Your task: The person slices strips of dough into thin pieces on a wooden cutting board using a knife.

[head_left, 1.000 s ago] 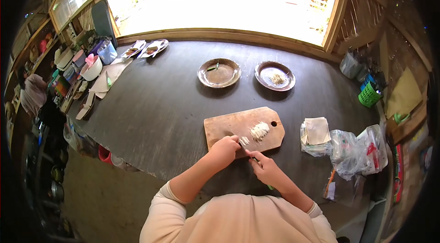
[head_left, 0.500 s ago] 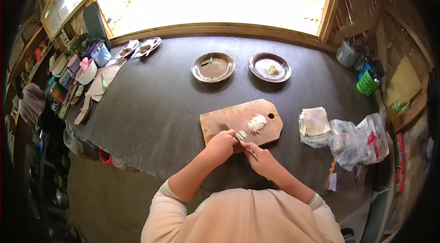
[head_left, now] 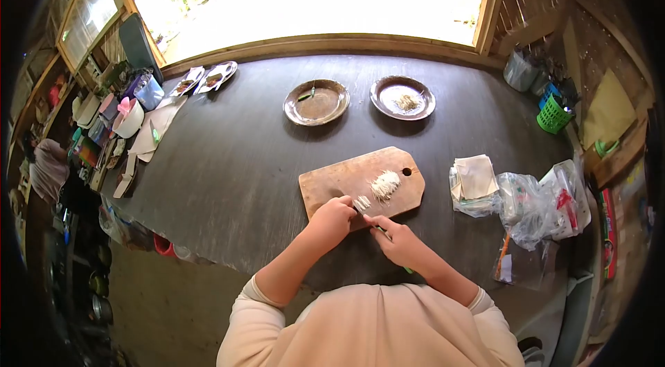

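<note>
My right hand (head_left: pixel 395 242) is wrapped round a knife with a green handle (head_left: pixel 407 270); its dark blade lies low over the wooden cutting board (head_left: pixel 329 180). Beside the blade, my left hand (head_left: pixel 334 219) is closed with its fingers bunched at the board's near edge, and what they pinch is hidden. Just past the blade lie a few short white pieces (head_left: pixel 361 203). A heap of thin white shreds (head_left: pixel 385 186) rests farther right on the board, near its hole.
Beyond the board stand a brown plate with a green piece (head_left: pixel 306 95) and another plate (head_left: pixel 384 83) with pale shreds. To the right are square wrappers (head_left: pixel 476 176) and plastic bags (head_left: pixel 530 211). A green basket (head_left: pixel 554 115) stands behind them. A person (head_left: pixel 48 166) is at far left.
The view has shifted slightly, so the plates and board appear a little farther left. Both hands keep nearly the same place and grip at the board.
</note>
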Tool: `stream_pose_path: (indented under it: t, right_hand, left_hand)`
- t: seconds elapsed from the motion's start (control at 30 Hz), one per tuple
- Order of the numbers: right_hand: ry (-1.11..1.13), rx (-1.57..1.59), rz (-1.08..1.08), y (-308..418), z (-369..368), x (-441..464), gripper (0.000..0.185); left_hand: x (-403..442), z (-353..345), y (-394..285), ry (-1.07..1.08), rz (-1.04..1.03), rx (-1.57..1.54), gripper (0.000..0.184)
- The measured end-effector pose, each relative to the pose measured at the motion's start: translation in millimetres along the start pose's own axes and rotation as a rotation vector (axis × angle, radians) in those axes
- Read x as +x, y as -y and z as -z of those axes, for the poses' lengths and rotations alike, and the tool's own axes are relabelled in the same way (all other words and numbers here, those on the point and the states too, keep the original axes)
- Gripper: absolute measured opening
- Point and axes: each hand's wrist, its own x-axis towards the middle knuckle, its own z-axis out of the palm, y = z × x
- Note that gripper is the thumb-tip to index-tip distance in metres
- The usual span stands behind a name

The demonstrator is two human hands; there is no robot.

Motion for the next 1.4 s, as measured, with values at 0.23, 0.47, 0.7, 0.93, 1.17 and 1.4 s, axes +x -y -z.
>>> stream_pose_path:
  t: [0.23, 0.47, 0.7, 0.93, 1.17, 1.4]
  right_hand:
    - [0.006, -0.026, -0.024, -2.5, -2.5, 0.2, 0.032]
    - [-0.003, 0.029, -0.011, -5.6, -3.1, -5.0, 0.032]
    - [0.026, -0.029, -0.007, 1.6, 0.5, -2.7, 0.033]
    - [-0.001, 0.005, 0.025, -5.4, -4.7, 0.6, 0.032]
    - [-0.003, 0.022, -0.009, -6.4, -5.3, -4.9, 0.031]
    - [0.045, -0.007, -0.081, 7.3, 2.0, -2.3, 0.032]
  left_hand:
    - [-0.6, -3.7, 2.8, -0.003, 0.009, -0.026, 0.011]
    - [-2.0, -1.3, -3.4, 0.019, 0.05, -0.054, 0.014]
    - [-2.6, 1.0, -5.8, 0.016, 0.044, -0.023, 0.012]
    - [-2.3, 1.4, -5.6, 0.007, 0.017, -0.01, 0.009]
    - [-3.7, -1.9, 0.6, 0.031, 0.008, 0.045, 0.009]
    - [-5.3, 2.6, -11.5, 0.048, 0.087, 0.136, 0.011]
